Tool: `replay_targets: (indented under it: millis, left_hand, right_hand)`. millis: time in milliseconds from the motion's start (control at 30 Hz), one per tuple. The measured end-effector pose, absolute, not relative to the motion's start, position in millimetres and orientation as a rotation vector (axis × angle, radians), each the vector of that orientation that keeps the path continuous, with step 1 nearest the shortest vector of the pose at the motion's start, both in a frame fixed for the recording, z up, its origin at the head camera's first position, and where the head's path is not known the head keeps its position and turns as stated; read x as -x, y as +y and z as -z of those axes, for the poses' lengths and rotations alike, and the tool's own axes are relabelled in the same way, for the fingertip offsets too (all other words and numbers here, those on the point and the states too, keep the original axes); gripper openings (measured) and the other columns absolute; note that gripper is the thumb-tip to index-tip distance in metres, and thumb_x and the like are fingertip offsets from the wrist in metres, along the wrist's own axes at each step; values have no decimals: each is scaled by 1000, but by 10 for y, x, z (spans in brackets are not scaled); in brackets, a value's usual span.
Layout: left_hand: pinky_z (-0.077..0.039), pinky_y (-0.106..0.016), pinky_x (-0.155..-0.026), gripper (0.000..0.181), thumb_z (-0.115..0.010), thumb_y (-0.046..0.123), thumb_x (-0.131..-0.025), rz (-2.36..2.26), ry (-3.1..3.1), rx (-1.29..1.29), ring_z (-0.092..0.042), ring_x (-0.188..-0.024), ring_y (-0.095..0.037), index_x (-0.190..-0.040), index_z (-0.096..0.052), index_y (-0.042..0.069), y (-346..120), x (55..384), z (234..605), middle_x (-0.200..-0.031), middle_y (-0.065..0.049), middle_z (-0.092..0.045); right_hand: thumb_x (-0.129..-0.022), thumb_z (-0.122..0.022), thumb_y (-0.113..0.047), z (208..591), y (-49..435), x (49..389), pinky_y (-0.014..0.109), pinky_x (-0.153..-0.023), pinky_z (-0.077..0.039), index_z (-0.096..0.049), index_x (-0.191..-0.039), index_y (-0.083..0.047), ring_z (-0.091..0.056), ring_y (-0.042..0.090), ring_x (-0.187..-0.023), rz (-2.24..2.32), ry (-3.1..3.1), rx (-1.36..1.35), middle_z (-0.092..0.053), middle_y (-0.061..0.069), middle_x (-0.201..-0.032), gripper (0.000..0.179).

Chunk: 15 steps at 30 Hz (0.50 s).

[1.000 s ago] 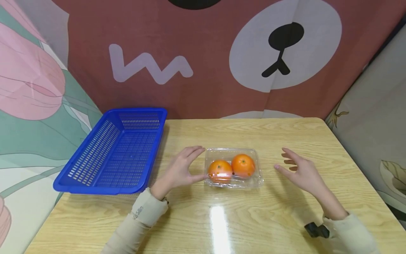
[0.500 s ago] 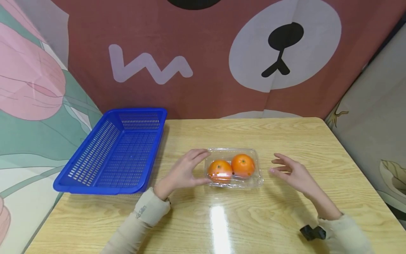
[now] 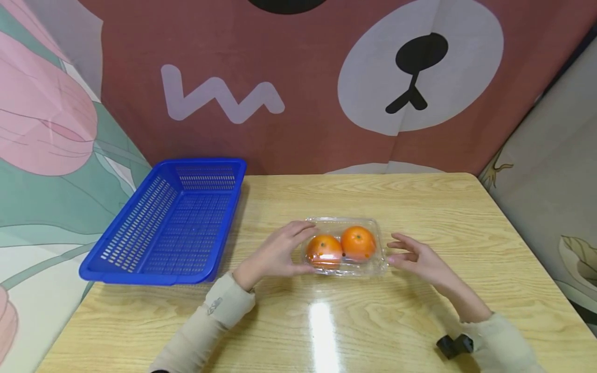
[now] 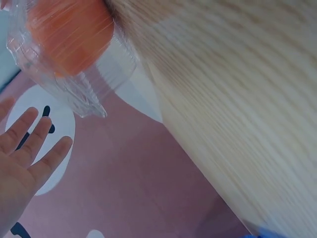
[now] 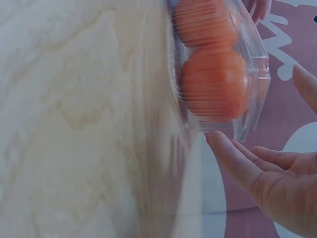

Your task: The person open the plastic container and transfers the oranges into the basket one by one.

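Note:
A clear plastic clamshell box (image 3: 347, 268) lies closed on the wooden table (image 3: 401, 311) in the head view. Two oranges are inside it, the left orange (image 3: 324, 252) slightly nearer than the right orange (image 3: 358, 242). My left hand (image 3: 280, 252) spans the box's left end, thumb at the near corner and fingers at the far one. In the left wrist view its fingers (image 4: 34, 141) are spread and straight. At the right end is my right hand (image 3: 420, 260), loosely extended, fingertips right by the box's edge. The right wrist view shows the thumb and fingers apart.
An empty blue plastic basket (image 3: 163, 233) with slotted sides stands at the table's left. Behind the table hangs a brown cloth (image 3: 303, 140) with a cartoon bear face. A dark strap piece (image 3: 454, 346) sits at the right wrist.
Both hands have moved inward: the left has shifted right over the box's left end, the right has shifted left to its right edge. Box and basket stay put.

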State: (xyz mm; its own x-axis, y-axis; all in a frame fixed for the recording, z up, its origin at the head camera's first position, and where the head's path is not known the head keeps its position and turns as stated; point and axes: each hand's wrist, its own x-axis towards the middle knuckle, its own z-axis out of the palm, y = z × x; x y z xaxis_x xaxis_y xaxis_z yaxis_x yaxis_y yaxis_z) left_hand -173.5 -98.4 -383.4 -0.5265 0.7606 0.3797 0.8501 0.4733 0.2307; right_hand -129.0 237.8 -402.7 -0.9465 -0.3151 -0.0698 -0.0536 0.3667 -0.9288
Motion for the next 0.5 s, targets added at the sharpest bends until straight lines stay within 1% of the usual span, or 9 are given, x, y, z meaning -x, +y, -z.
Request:
replay_targets:
  millis: [133,300,433,500]
  left_hand:
    - [-35,-45,-101,77,-76,46,-69,545,-2546,1413,-42,-124,-29,-130,-50,7,-938,1745,3827,-134,-17,-45]
    - [-31,-48,-103,81,-73,49,-71,454,-2641,1415,-37,-127,-33,-135,-45,9,-890,1752,3835,-139,-16,-39]
    - [-32,-50,-102,81,-70,53,-73,371,-2687,1416,-34,-129,-34,-136,-43,11,-855,1755,3853,-141,-16,-37]
    - [-33,-50,-102,80,-69,53,-73,342,-2695,1416,-34,-129,-34,-137,-43,12,-839,1752,3860,-141,-16,-37]
  right_hand:
    - [-88,-61,-10,4077,2354,1303,29,-79,-51,-21,-138,14,-48,46,-111,1635,2321,340,-36,37,-131,69]
    - [-87,-63,-14,4123,2316,1312,30,-82,-51,-21,-139,12,-46,45,-114,1601,2291,332,-34,36,-133,72]
    - [-85,-65,-13,4155,2295,1309,33,-83,-50,-21,-140,11,-46,45,-114,1599,2289,336,-33,35,-133,74]
    - [-84,-67,-12,4168,2286,1303,36,-85,-50,-19,-140,11,-45,46,-114,1605,2282,347,-32,35,-134,77]
